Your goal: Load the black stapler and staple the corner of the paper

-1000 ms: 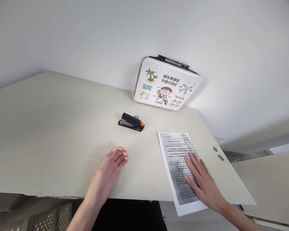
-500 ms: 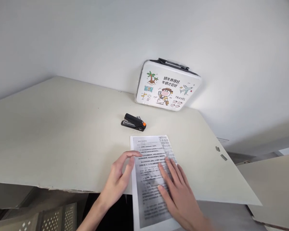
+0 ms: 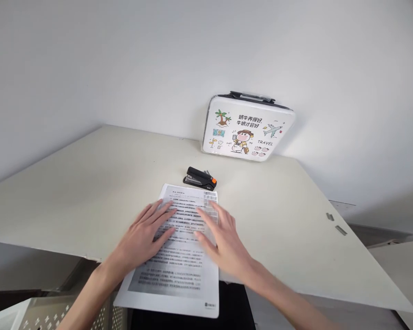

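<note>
The sheet of paper [image 3: 179,268], crowded with print, lies along the near edge of the desk [image 3: 92,192], and its bottom end juts out past that edge. The person's left hand [image 3: 142,238] lies palm down over the sheet's left side, fingers apart and pointing away from the body, clasping nothing. The right hand [image 3: 225,240] comes in from the other side, its thumb and fingers also apart, with the fingertips over the paper's right side; from here I can't tell how hard either one presses.

Just beyond the paper's top edge sits a black stapler [image 3: 199,178] with an orange button at its right end; whether the two touch, I can't make out. A small grey piece [image 3: 207,173] shows behind it. Farther back, a white carry case [image 3: 246,130] printed with a cartoon cow, palm trees and an airplane stands tilted against the wall [image 3: 124,68], by the desk's back edge toward the right corner. Near the right edge lie two short grey strips [image 3: 340,230], apart from each other.
</note>
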The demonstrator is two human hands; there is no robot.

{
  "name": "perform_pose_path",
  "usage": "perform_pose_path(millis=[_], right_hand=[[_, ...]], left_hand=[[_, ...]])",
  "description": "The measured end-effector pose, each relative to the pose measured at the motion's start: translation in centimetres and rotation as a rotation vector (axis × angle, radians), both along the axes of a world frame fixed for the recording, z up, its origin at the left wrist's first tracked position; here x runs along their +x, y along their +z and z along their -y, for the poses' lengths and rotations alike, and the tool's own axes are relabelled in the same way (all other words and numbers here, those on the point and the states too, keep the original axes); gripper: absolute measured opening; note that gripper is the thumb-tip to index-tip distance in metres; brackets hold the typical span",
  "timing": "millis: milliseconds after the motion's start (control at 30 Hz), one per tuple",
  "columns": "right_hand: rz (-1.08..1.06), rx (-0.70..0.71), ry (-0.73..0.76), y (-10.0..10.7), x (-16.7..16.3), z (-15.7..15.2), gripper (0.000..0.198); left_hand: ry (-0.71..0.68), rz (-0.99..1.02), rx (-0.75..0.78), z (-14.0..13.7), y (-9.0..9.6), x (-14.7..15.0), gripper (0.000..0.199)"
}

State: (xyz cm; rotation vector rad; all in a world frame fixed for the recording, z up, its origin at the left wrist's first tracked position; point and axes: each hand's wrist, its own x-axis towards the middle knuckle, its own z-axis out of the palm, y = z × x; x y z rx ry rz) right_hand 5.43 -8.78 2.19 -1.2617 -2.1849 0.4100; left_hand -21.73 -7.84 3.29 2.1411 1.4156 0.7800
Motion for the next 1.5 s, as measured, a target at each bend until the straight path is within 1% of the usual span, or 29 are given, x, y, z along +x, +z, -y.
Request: perform_pose_path(millis=[100, 167, 267, 333, 400, 500, 567, 700, 833, 900, 1000, 1133, 1200, 1267, 1400, 1500], right_hand=[[-0.097, 0.115, -0.064, -0.2, 0.8, -5.1, 0.061], [-0.146, 0.137, -0.106, -0.7, 1.1, -8.7, 0.061], [-0.223, 0.08, -0.112, -1.7, 1.2, -12.9, 0.063], [-0.29, 0.03, -0.115, -2.2, 1.2, -14.6, 0.064], [-0.345, -0.005, -0.108, -2.5, 1.2, -15.4, 0.061], [-0.384, -0.064, -0.09, -2.8, 1.3, -15.7, 0.05], [-0.4, -0.085, -0.101, -2.9, 1.5, -15.7, 0.047], [-0.446, -0.086, -0.14, -3.1, 2.1, -15.6, 0.046], [-0.46, -0.113, -0.183, -3.2, 3.9, -15.5, 0.05], [-0.455, -0.135, -0.187, -3.2, 5.5, -15.2, 0.052], [-0.443, -0.161, -0.193, -3.0, 8.4, -14.5, 0.054], [-0.392, -0.181, -0.265, -2.7, 12.2, -13.0, 0.052], [-0.376, -0.196, -0.301, -2.5, 13.9, -12.2, 0.052], [-0.366, -0.222, -0.305, -2.2, 15.3, -11.4, 0.053], [-0.347, -0.274, -0.226, -1.7, 17.4, -10.1, 0.048], [-0.335, -0.296, -0.138, -1.4, 18.2, -9.7, 0.043]], left_hand=[[0.001, -0.082, 0.018, -0.3, 0.1, -0.8, 0.051], [0.004, -0.124, 0.029, -0.3, 0.0, -1.0, 0.053], [0.003, -0.142, 0.031, -0.1, -0.1, -1.0, 0.055], [0.002, -0.132, 0.029, 0.0, -0.1, -1.0, 0.054], [0.005, -0.104, 0.022, 0.1, 0.0, -1.0, 0.052], [0.017, -0.05, -0.005, 0.2, 0.3, -0.8, 0.052], [0.03, -0.013, -0.024, 0.2, 0.4, -0.7, 0.053], [0.05, 0.028, -0.05, 0.3, 0.4, -0.7, 0.054], [0.053, -0.011, -0.038, 0.4, 0.3, -0.8, 0.054], [0.057, -0.047, -0.016, 0.3, 0.1, -0.9, 0.054], [0.055, -0.173, 0.037, 0.2, -0.2, -1.1, 0.054], [0.048, -0.354, 0.122, 0.1, -0.5, -1.3, 0.056], [0.044, -0.406, 0.148, 0.0, -0.6, -1.4, 0.056], [0.042, -0.435, 0.162, -0.2, -0.6, -1.5, 0.057], [0.024, -0.478, 0.168, -1.2, -0.4, -1.6, 0.057], [0.015, -0.505, 0.162, -2.6, -0.2, -1.7, 0.057]])
